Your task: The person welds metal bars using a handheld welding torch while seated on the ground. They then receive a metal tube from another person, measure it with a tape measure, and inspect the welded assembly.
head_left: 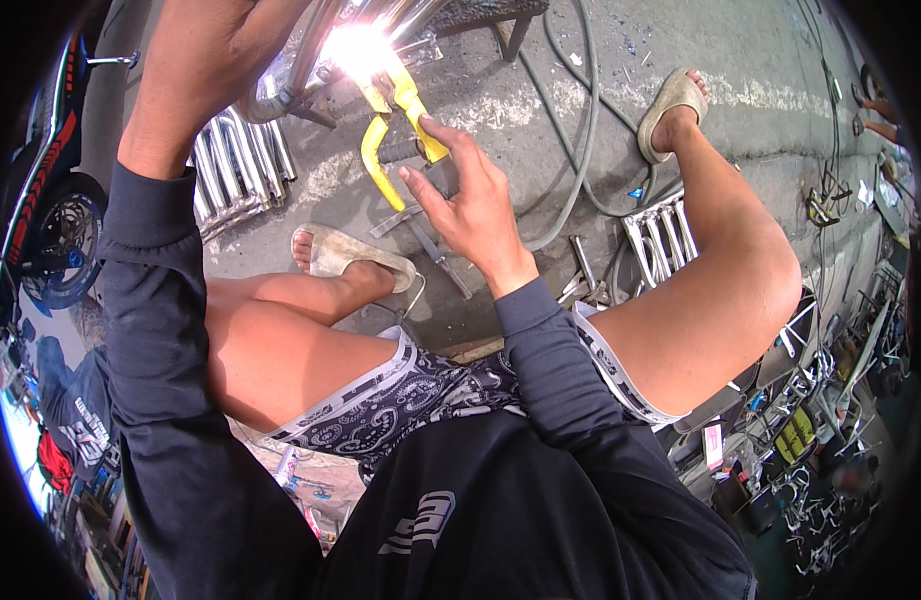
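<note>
A pair of bright yellow handles with a coil spring between them belongs to a spring clamp (376,150). Its jaws run up into a white glare beside shiny bent metal tubes (315,45). My right hand (470,205) is at the clamp's right handle, index finger against it, with the thumb held apart below. At the upper left, my left hand (205,55) is next to the tubes; the frame's top edge cuts off its fingers, so its grip is hidden. Below the clamp, a hammer-like metal tool (435,255) lies on the ground.
Polished tubes (242,165) lie in a bundle on the left, and more tubes (660,240) sit near my right leg. A grey cable (570,150) loops over the concrete. A motorcycle (60,230) stands at far left. Metal parts (830,400) clutter the right side.
</note>
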`<state>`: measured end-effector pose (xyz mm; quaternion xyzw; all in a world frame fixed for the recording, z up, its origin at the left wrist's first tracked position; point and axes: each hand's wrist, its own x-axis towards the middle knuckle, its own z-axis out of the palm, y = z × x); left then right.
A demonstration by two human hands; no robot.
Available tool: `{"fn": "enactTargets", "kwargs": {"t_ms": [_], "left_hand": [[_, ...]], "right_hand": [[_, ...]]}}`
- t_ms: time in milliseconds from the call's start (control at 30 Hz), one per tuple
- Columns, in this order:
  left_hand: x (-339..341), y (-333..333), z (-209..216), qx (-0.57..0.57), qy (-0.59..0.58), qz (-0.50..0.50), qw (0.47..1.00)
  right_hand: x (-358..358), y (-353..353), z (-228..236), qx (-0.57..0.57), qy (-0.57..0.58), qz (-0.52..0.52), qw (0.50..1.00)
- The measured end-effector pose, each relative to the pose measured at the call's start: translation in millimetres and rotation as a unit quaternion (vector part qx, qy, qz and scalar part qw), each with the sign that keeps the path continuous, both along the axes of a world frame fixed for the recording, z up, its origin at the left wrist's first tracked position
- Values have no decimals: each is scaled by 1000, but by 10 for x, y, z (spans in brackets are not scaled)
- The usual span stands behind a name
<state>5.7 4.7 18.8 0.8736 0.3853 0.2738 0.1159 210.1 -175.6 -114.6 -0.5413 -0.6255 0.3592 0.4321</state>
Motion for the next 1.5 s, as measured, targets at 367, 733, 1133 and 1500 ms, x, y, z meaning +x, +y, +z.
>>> {"fn": "enactTargets", "kwargs": {"t_ms": [367, 733, 1133, 1500], "left_hand": [[-11, -141, 158, -5, 29, 47, 998], [-98, 16, 289, 11, 49, 199, 979], [-332, 418, -125, -17, 4, 279, 960], [-539, 746, -425, 27, 0, 254, 967]], "right_hand": [[-20, -70, -111, 7, 18, -20, 1000], [8, -189, -24, -79, 99, -45, 991], [476, -792, 390, -15, 73, -100, 992], [561, -1097, 814, 32, 35, -79, 996]]}}
